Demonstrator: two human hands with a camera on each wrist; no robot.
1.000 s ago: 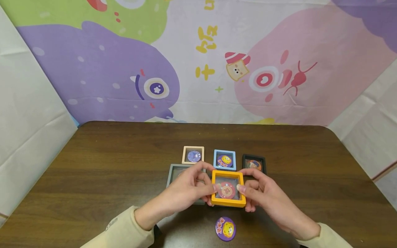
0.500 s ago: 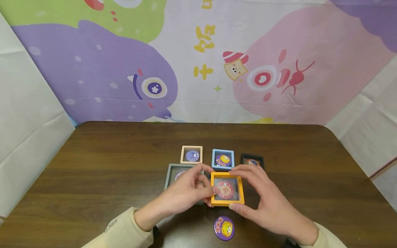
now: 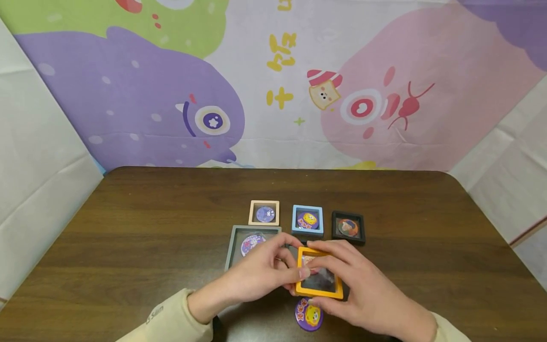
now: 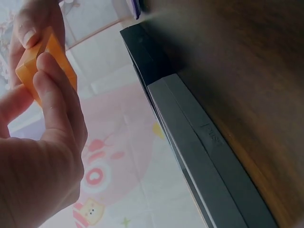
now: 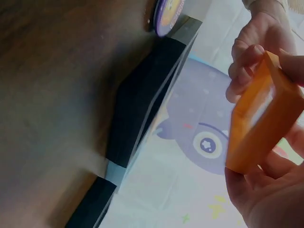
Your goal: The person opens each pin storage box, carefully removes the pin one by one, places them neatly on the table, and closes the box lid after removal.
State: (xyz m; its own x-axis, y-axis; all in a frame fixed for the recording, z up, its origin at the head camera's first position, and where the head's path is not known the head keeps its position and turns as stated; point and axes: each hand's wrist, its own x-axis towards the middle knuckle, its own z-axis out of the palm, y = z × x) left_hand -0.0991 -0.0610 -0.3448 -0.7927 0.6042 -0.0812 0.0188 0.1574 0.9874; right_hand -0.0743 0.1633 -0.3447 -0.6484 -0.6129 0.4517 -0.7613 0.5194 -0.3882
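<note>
In the head view my left hand (image 3: 262,270) pinches the left edge of a yellow square display frame (image 3: 319,292), its thumb on the front. My right hand (image 3: 369,285) spans the same frame, thumb at the lower edge and fingers over the top and the clear film. A pink round badge (image 3: 308,260) shows in the frame's upper left, partly hidden by a right finger. Both wrist views show the yellow frame (image 4: 39,64) held up off the table. Below it on the table lies a purple badge with a yellow bear (image 3: 309,317), slightly overlapped by my right thumb.
A large grey frame (image 3: 232,244) with a badge stands left, partly behind my left hand. Beside it is a dark frame (image 5: 142,90). Farther back are a peach frame (image 3: 252,213), a blue frame (image 3: 307,232) and a black frame (image 3: 362,232), each with a badge.
My right hand shifts from the frame's right side to span its top and bottom, fingers over the film. The yellow frame moves slightly right and down and tilts; its pink badge now sits upper left.
</note>
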